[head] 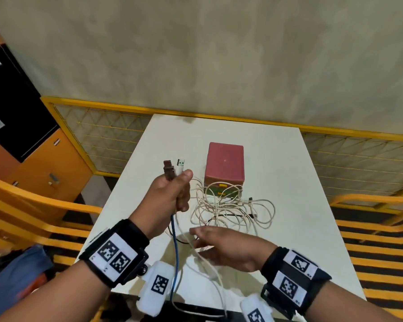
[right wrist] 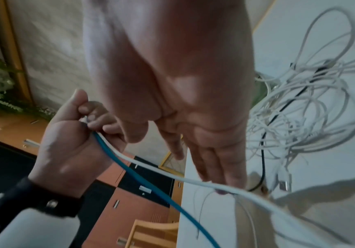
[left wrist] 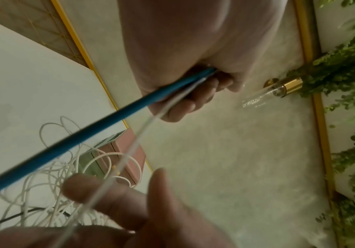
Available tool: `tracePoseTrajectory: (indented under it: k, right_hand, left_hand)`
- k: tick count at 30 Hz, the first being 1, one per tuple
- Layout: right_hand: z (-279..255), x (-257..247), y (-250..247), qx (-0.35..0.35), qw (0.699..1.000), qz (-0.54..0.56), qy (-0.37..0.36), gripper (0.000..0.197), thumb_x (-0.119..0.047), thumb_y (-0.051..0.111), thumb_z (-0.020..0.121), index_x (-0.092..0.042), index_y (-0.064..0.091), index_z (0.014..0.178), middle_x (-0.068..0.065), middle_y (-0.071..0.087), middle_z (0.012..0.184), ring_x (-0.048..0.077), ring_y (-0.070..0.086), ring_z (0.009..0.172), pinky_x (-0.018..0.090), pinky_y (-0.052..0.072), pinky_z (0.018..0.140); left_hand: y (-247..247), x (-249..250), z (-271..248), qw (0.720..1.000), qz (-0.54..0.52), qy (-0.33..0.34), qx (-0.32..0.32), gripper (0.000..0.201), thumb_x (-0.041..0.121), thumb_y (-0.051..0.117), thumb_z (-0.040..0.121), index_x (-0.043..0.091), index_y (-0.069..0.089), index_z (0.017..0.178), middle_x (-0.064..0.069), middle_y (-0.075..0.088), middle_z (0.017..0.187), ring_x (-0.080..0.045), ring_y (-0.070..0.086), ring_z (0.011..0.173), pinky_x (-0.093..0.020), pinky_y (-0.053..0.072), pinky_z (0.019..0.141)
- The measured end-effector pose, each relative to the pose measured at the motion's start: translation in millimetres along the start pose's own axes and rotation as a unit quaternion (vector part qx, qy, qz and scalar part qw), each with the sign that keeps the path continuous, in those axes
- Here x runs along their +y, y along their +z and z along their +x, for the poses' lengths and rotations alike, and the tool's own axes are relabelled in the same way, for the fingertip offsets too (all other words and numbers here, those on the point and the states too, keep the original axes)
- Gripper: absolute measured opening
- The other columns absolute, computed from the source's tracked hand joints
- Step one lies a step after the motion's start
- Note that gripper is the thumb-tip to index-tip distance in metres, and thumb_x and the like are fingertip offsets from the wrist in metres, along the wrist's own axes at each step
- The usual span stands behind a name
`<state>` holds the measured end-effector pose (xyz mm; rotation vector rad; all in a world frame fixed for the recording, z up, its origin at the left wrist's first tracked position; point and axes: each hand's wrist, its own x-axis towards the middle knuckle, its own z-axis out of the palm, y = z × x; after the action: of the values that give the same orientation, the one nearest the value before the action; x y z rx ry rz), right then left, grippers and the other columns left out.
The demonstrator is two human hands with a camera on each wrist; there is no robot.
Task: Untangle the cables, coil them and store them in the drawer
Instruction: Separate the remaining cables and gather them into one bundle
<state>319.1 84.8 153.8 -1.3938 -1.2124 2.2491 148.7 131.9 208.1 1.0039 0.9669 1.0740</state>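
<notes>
My left hand (head: 172,194) is raised above the white table (head: 289,182). It grips a blue cable (head: 176,252) and a white cable (head: 209,266) together. A brown plug (head: 168,169) and a white USB plug (head: 180,166) stick up out of the fist. Both cables hang down past the table's near edge. My right hand (head: 219,245) is open lower down, its straight fingers (right wrist: 214,164) at the white cable (right wrist: 172,174). A tangle of white cables (head: 230,210) with a black cable (right wrist: 262,159) in it lies before the pink drawer box (head: 225,163).
Yellow mesh railing (head: 102,135) runs behind the table. Orange and black cabinets (head: 33,147) stand at the left. Yellow wooden chair frames (head: 21,205) flank both sides. Green foliage (left wrist: 352,67) shows in the left wrist view.
</notes>
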Motion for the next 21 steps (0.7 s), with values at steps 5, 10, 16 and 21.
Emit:
tracePoseTrajectory:
  k: [5,10,16,21]
  right_hand:
    - [8,8,10,-0.037,0.999,-0.022,-0.012,0.025,-0.032,0.047,0.101,-0.022,0.063,0.119,0.004,0.061,0.110,0.017,0.054,0.096,0.030,0.042,0.081]
    - [25,2,-69,0.325,0.919,-0.202,-0.098,0.014,-0.020,0.054,0.094,-0.021,0.067,0.089,0.001,0.070,0.091,0.017,0.066,0.081,0.024,0.048,0.065]
    - [48,36,-137,0.371,0.724,-0.554,0.178,0.031,-0.024,0.042,0.092,-0.023,0.059,0.118,0.002,0.064,0.123,0.027,0.059,0.117,0.042,0.042,0.098]
    - [46,31,-120,0.355,0.686,-0.606,0.189,0.035,-0.015,0.038,0.091,-0.022,0.056,0.120,-0.004,0.065,0.122,0.021,0.061,0.115,0.043,0.031,0.101]
  left_hand:
    - [-8,-5,-12,0.999,-0.006,-0.032,0.009,0.031,0.027,0.064,0.083,0.023,0.040,0.064,0.004,0.025,0.058,-0.012,0.022,0.046,-0.023,0.021,0.045]
    - [-16,-15,-25,0.996,0.023,-0.082,-0.012,0.034,0.032,0.076,0.064,0.005,0.064,0.080,0.004,0.028,0.053,-0.013,0.023,0.045,-0.024,0.019,0.046]
    - [-31,-18,-31,0.993,0.015,-0.114,-0.006,0.025,0.027,0.060,0.081,0.007,0.075,0.086,0.001,0.022,0.056,-0.013,0.018,0.047,-0.026,0.015,0.048]
    - [-43,-13,-24,0.992,0.034,-0.119,-0.006,0.021,0.019,0.061,0.094,0.001,0.071,0.095,0.000,0.024,0.054,-0.014,0.019,0.046,-0.024,0.017,0.047]
